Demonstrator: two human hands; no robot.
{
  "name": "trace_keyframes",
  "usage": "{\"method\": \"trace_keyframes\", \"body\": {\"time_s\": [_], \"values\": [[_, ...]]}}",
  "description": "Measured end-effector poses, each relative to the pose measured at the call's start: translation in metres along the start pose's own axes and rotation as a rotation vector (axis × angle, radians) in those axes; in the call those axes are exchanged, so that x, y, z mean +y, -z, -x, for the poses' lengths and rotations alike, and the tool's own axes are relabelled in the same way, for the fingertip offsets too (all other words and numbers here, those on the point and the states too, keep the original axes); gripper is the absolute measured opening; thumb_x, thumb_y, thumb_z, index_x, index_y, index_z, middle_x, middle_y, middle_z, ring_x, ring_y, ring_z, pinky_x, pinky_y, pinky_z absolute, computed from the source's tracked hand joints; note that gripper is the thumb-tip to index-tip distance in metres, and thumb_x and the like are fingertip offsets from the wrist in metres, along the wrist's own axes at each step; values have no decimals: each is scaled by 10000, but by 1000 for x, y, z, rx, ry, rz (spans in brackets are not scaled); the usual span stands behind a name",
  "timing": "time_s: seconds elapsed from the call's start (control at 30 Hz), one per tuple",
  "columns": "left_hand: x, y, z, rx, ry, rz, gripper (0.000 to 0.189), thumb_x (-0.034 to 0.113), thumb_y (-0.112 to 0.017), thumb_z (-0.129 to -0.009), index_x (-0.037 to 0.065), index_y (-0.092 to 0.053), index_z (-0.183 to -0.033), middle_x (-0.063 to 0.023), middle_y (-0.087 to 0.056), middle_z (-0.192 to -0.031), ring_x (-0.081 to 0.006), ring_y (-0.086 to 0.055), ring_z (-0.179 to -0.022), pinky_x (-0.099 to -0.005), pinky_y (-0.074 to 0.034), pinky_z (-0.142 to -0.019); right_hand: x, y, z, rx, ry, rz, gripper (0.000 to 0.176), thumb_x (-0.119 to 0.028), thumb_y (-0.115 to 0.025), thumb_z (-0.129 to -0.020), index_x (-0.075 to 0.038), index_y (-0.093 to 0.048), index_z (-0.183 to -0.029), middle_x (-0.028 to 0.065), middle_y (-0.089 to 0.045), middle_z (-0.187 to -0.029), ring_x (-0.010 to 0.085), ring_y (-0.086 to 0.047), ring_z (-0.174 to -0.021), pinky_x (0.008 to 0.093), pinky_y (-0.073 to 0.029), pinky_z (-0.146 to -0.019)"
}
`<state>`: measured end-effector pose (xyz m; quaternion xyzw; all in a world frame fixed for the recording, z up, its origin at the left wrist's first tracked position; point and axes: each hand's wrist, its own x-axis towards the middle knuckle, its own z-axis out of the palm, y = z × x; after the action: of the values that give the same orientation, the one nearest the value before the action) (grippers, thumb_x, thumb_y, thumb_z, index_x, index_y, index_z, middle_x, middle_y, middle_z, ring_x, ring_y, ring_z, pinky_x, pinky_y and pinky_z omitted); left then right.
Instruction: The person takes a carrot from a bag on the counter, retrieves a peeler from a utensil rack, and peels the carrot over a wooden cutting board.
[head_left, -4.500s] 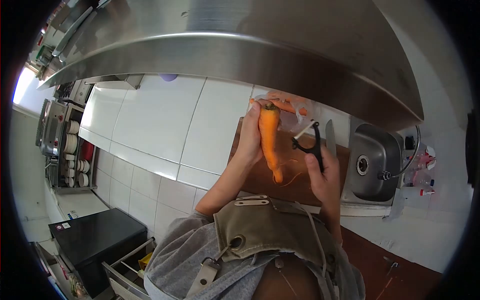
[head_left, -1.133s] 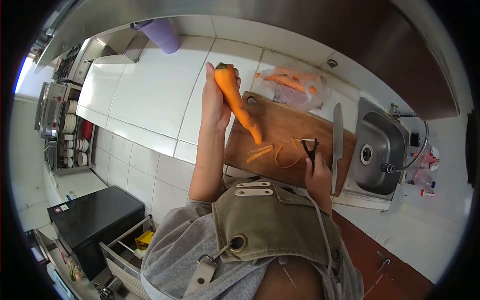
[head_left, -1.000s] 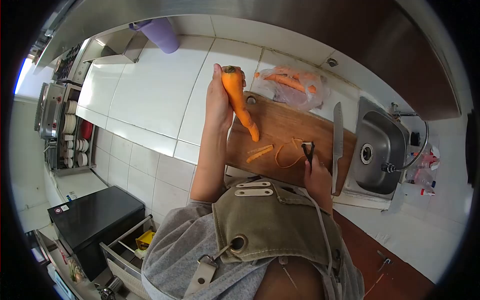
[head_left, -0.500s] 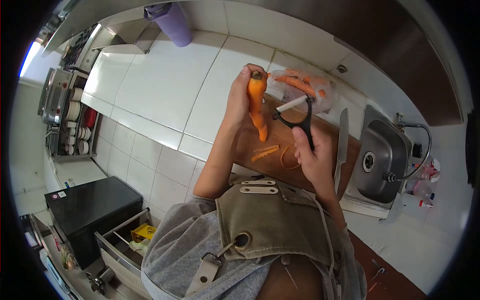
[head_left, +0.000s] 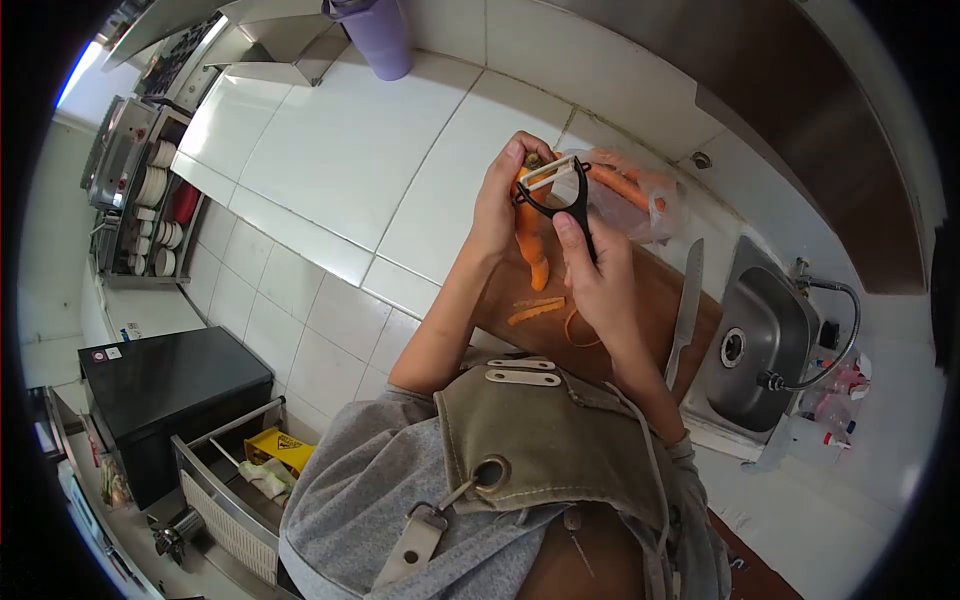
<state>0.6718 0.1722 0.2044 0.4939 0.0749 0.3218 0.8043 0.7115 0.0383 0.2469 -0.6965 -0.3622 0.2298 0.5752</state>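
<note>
My left hand is closed around the thick upper end of a carrot, whose narrow tip points down over the wooden cutting board. My right hand grips the black handle of a Y-shaped peeler. The peeler's pale blade overlaps the carrot near its top in this view. Below the carrot, strips of carrot peel lie on the board. A large knife rests along the board's right side, blade pointing away from me.
Behind the board sits a clear plastic bag of carrots. To the right are a steel sink with a faucet and some plastic bottles. A purple tumbler stands on the white tiled counter.
The peeler has moved left and up, from beside the carrot to over its upper part. My left hand still holds the carrot. The view has shifted slightly.
</note>
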Motion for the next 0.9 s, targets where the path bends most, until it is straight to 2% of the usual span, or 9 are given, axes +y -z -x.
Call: {"method": "trace_keyframes", "body": {"time_s": [0.23,0.3,0.37,0.43,0.67,0.83,0.9], "values": [[-2,5,-2,-18,-5,106,405,392,-304,-962,43,-500,-901,-41,-504,-809,-113,-464,-760,-242,-377,-720,30,-7,7,-31,-42,50,320,-299,-514,-924,-3,-602,-838,18,-420,-519,93,-378,-475,278,-311,-452],[0,5,-4,6,40,168,406,416,-302,-951,57,-466,-853,-42,-445,-765,-115,-394,-681,-244,-341,-619,45,-10,12,-53,-22,76,311,-292,-519,-921,-1,-611,-859,26,-433,-523,97,-389,-473,277,-320,-455],[3,6,-4,10,54,186,407,419,-304,-950,60,-466,-847,-41,-440,-760,-118,-387,-677,-243,-338,-618,52,-12,16,-35,22,79,304,-282,-528,-918,4,-610,-853,29,-439,-524,101,-391,-472,275,-327,-458],[3,7,-5,16,67,202,409,421,-306,-950,62,-466,-840,-40,-434,-756,-121,-380,-673,-243,-335,-617,63,-12,22,-49,-95,17,306,-271,-531,-917,12,-599,-823,36,-446,-534,104,-383,-473,272,-327,-458],[2,6,-8,18,91,221,418,433,-312,-946,65,-470,-826,-34,-426,-740,-128,-377,-674,-246,-332,-621,81,0,35,-104,-209,98,338,-276,-527,-920,18,-564,-759,62,-469,-537,116,-427,-483,293,-342,-467],[3,6,-7,11,98,209,421,436,-312,-945,64,-469,-826,-34,-420,-734,-130,-372,-672,-249,-328,-618,77,8,43,-130,-261,150,372,-297,-522,-917,21,-550,-725,82,-425,-523,135,-417,-486,329,-343,-478],[3,6,-7,9,110,241,423,437,-307,-946,65,-468,-825,-34,-414,-729,-134,-367,-668,-249,-321,-613,104,11,56,-144,-289,157,377,-299,-522,-914,24,-547,-723,91,-423,-522,153,-420,-481,333,-346,-480]]}}
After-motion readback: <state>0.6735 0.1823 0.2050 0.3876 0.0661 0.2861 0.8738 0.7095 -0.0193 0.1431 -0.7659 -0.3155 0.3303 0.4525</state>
